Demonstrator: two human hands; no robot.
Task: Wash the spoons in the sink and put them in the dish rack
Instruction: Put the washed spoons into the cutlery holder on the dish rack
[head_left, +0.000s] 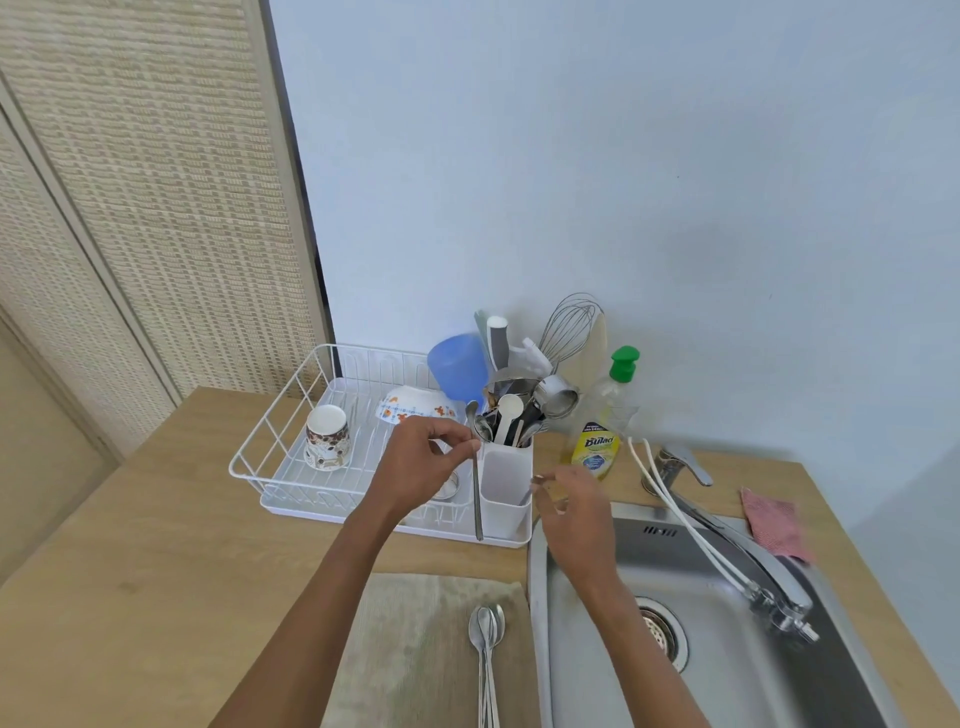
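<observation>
At centre frame a long-handled spoon is pinched between the fingertips of the left hand, bowl end up and handle hanging straight down. It is held upright just left of the white cutlery holder, over the front right corner of the dish rack. The spoon's bowl is seen level with the holder's rim, just beside it, not inside.

To the right, the right hand is held loose with fingers spread and nothing gripped, near the holder's right side and above the upper left corner of the sink.

At the bottom centre, more spoons are laid together on a beige cloth, bowls pointed up the frame, just left of the sink's edge.

Inside the rack, a patterned cup is set upside down on the left, and a patterned bowl is seen upturned behind the left hand. A blue cup and a wire whisk are seen at the rack's far right end, above the crowded holder.

A dish soap bottle with a green cap is stood between holder and tap. A pink cloth is laid on the counter at the right.
</observation>
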